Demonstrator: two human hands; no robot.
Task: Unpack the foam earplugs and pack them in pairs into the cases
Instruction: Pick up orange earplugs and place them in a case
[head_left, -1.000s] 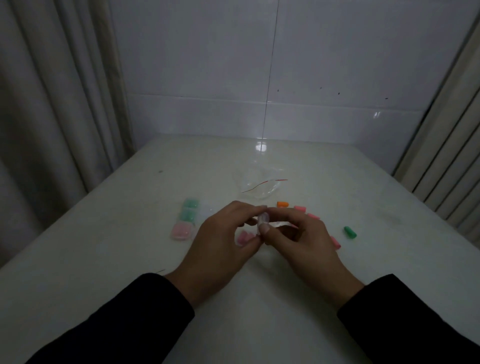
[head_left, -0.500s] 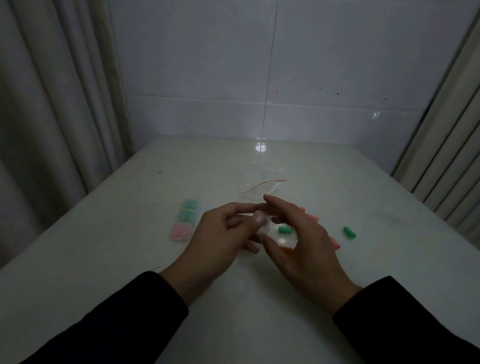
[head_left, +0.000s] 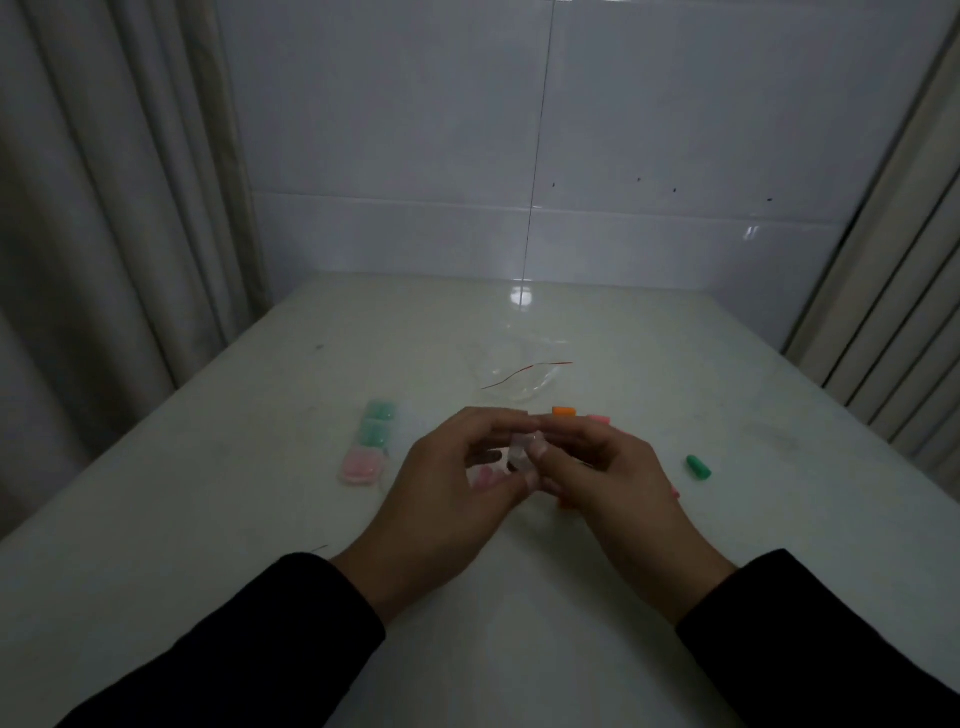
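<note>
Frame centre: left hand (head_left: 441, 499) and right hand (head_left: 608, 478) both pinch a clear case (head_left: 524, 451) between fingertips, above the counter (head_left: 260, 519). Filled cases (head_left: 370, 441) left of the grip; green earplug (head_left: 698, 466) right, orange earplug (head_left: 564, 411) just above

Three filled cases (head_left: 370, 444) in a row, one clear case (head_left: 523, 451), one green earplug (head_left: 698, 466), one orange earplug (head_left: 563, 411).

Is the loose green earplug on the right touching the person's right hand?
Apart. The head view shows the green earplug lying alone on the table, with a clear strip of bare tabletop between it and the right hand.
</note>
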